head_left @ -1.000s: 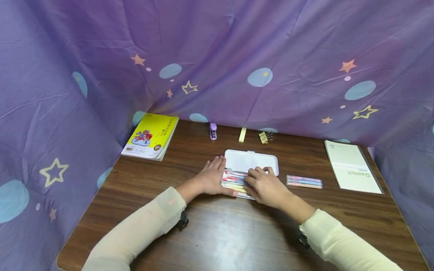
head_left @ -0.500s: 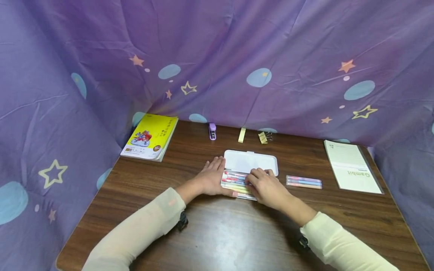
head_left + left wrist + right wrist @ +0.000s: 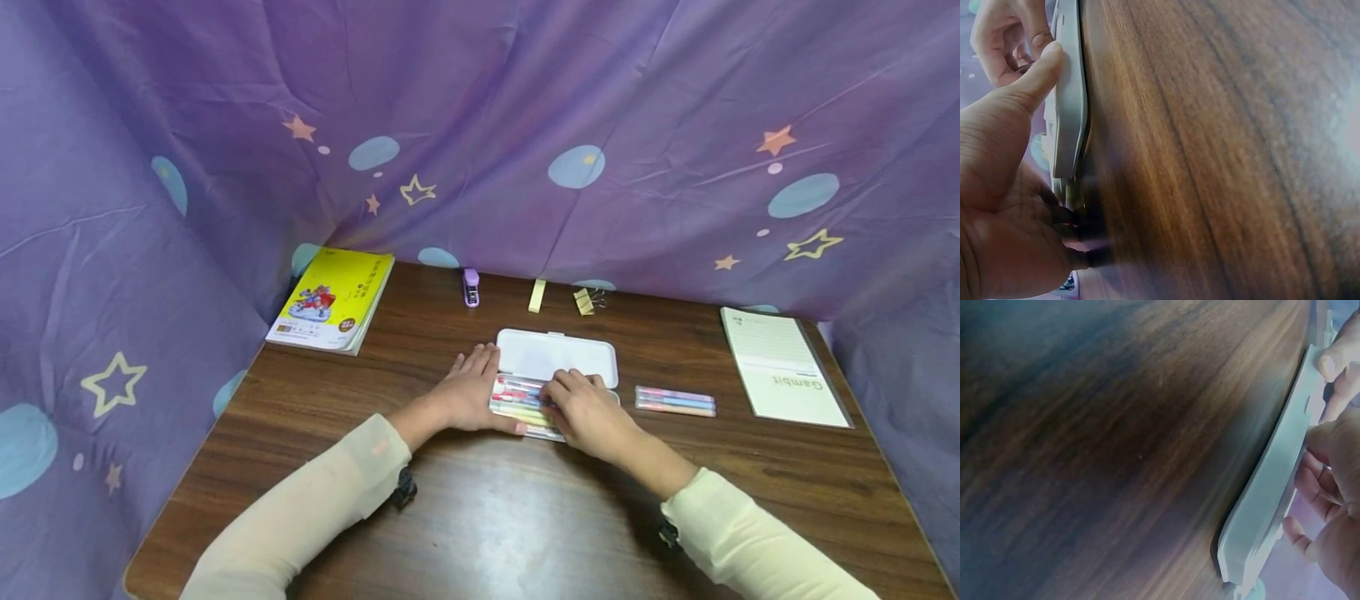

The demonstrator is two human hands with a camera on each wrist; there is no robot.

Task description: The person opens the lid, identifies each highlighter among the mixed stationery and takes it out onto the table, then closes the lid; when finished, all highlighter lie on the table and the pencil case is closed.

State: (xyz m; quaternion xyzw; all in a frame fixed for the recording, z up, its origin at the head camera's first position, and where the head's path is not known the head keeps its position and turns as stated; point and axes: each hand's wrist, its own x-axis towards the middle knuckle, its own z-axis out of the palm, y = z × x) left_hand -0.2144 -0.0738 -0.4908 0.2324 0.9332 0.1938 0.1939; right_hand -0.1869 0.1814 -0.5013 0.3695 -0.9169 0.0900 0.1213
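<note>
A white pencil case [image 3: 557, 354] lies with its lid folded back on the table, and several pens [image 3: 521, 408] with red, yellow and clear parts lie in its tray. At the case's left end my left hand [image 3: 468, 400] steadies it: the thumb lies on the near rim, and the straight fingers rest along the side. My right hand [image 3: 588, 414] is over the right half of the tray, its bent fingers reaching in among the pens. Whether those fingertips pinch a pen is hidden. From the right wrist, the case's near wall [image 3: 1266, 481] shows below the curled fingers.
Right of the case lies a clear pack of pens [image 3: 675, 402], then a notebook [image 3: 787, 367]. Along the back stand a purple stapler [image 3: 471, 287], a pale yellow strip [image 3: 537, 296] and binder clips [image 3: 588, 301]. Yellow books [image 3: 330, 300] lie at the back left, before a purple curtain [image 3: 465, 100].
Both hands stay almost in place. The right fingers shift slightly over the pens in the tray. The head view moves a little.
</note>
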